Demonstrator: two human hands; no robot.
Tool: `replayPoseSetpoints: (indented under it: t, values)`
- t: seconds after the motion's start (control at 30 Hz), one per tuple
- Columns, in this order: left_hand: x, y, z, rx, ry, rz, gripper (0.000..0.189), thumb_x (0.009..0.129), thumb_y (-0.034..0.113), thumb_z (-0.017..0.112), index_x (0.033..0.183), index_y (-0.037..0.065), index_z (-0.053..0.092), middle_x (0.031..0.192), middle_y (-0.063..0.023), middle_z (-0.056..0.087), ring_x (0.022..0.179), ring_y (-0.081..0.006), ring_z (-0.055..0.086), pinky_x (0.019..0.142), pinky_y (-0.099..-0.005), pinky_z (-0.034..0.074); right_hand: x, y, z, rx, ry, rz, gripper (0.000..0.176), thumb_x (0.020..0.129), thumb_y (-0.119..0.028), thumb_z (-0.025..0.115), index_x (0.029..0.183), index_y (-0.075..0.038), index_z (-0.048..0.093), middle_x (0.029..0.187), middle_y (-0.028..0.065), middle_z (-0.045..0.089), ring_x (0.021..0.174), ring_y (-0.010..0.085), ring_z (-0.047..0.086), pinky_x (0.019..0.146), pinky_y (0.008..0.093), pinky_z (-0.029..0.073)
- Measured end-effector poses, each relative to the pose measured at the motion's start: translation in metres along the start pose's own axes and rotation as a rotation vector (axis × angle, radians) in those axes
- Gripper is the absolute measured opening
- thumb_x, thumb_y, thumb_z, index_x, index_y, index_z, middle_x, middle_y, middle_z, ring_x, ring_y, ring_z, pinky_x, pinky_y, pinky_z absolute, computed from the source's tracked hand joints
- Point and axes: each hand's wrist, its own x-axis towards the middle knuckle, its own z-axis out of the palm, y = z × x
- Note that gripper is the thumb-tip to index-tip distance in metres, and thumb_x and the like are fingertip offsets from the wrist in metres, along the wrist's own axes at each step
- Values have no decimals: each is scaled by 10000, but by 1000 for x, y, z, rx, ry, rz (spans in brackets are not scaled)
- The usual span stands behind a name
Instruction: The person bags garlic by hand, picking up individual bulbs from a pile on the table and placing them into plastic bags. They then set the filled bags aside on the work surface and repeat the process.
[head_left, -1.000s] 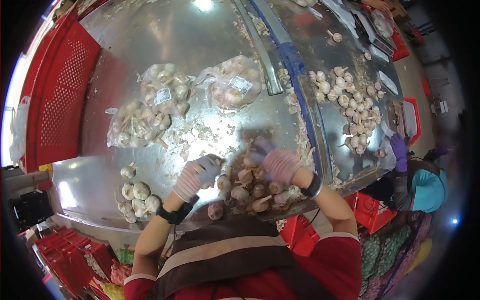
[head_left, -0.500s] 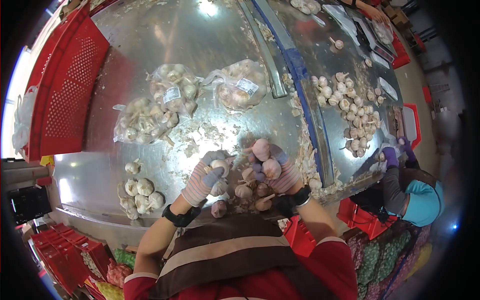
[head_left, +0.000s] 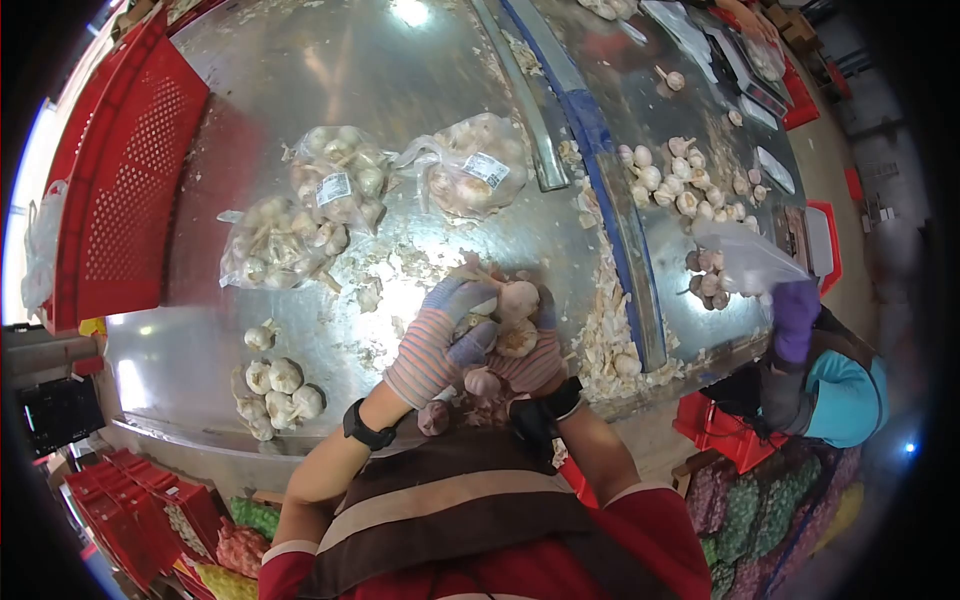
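Observation:
My two hands, in striped gloves, meet over the metal table near its front edge. My left hand (head_left: pixel 447 335) is closed around a garlic bulb (head_left: pixel 477 326), with the thumb across its front. Right against it, my right hand (head_left: pixel 535 360) is curled round garlic bulbs, a pale one (head_left: pixel 517 300) above and a browner one (head_left: pixel 517 339) below. Under the wrists lie more bulbs, among them a pinkish bulb (head_left: pixel 482 382) and a purplish bulb (head_left: pixel 433 418); others there are partly hidden by my hands.
Several loose bulbs (head_left: pixel 284 376) lie at the left. Behind my hands sit bagged garlic (head_left: pixel 340 185), another full bag (head_left: pixel 475 170) and scattered skins (head_left: pixel 400 270). A red crate (head_left: pixel 125 200) stands far left. Beyond the blue divider (head_left: pixel 620 220), a purple-gloved person holds a plastic bag (head_left: pixel 750 258).
My right hand has moved left and my left hand right, so they now meet with their bulbs close together. The person at right has swung a plastic bag over the garlic pile.

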Motion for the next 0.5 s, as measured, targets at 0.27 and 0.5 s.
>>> replayPoseSetpoints:
  t: [0.27,0.5]
  values:
    - [8,2,3,-26,-48,-3,491,801,173,630,1245,45,461,1238,-195,461,1201,-364,422,1009,-402,332,-9,-16,-8,-188,61,-71,667,881,-579,403,1361,-118,349,1339,126,423,1203,298,448,982,528,395]
    - [-7,-13,7,14,189,-115,361,793,160,654,1119,54,542,1090,-123,558,1006,-272,549,872,-361,437,4,-75,5,-170,-29,-387,626,847,-556,480,1260,-87,442,1246,172,473,1122,308,498,890,475,481]
